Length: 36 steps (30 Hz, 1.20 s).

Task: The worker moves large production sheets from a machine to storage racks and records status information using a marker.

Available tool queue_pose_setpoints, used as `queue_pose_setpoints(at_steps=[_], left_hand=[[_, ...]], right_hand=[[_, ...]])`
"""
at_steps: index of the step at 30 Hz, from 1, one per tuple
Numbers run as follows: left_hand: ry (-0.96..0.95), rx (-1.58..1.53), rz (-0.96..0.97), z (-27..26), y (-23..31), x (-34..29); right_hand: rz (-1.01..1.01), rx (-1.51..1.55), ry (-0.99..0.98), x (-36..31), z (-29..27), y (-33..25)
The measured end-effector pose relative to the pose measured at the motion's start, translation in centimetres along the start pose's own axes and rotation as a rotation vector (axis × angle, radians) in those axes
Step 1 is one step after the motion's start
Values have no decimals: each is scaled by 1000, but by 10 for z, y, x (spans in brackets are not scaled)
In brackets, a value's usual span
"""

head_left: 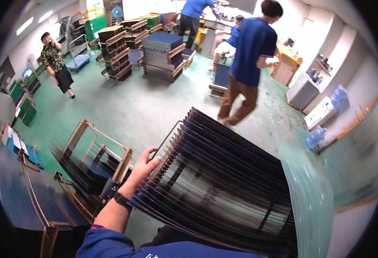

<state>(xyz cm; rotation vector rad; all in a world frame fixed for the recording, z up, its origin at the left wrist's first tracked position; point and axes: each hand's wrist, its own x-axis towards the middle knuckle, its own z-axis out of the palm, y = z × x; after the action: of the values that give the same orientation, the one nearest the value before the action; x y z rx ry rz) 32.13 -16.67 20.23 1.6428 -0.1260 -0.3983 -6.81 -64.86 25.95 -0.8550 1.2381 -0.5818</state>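
Observation:
Right in front of me is a rack (158, 165) filled with a row of thin dark sheets (227, 172), set on edge with narrow gaps between them. My left hand (145, 165) is closed around the near left end of the rack, by its toothed side rail and bent metal handle. A dark band sits on my left wrist. My right hand is not in the picture, and the far right end of the sheets meets a greenish see-through plastic curtain (309, 202).
To the left stand a second wire rack (85, 137) with dark sheets and more stacked panels (21, 193). A person in blue (251, 56) walks just beyond my rack. Stacked racks (163, 47) stand farther off; a person (57, 60) is at far left. Water bottles (316, 137) sit at right.

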Motion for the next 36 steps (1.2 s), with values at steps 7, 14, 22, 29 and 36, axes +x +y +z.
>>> queue_pose_setpoints(at_steps=[7,14,22,29,36], left_hand=[[224,-49,-30,-50,4,167],[416,-42,-181,-176,26,302],[418,160,-396,-345,104,527],[360,273,-470,-468,160,719],[429,210,-642,-563,224,933]], right_hand=[[1,-136,-205,152,241,-51],[-4,-265,-396,210,524,-69],[15,-296,-398,207,825,-43],[62,-301,-383,244,1035,-14],[106,-343,-395,346,1245,28]])
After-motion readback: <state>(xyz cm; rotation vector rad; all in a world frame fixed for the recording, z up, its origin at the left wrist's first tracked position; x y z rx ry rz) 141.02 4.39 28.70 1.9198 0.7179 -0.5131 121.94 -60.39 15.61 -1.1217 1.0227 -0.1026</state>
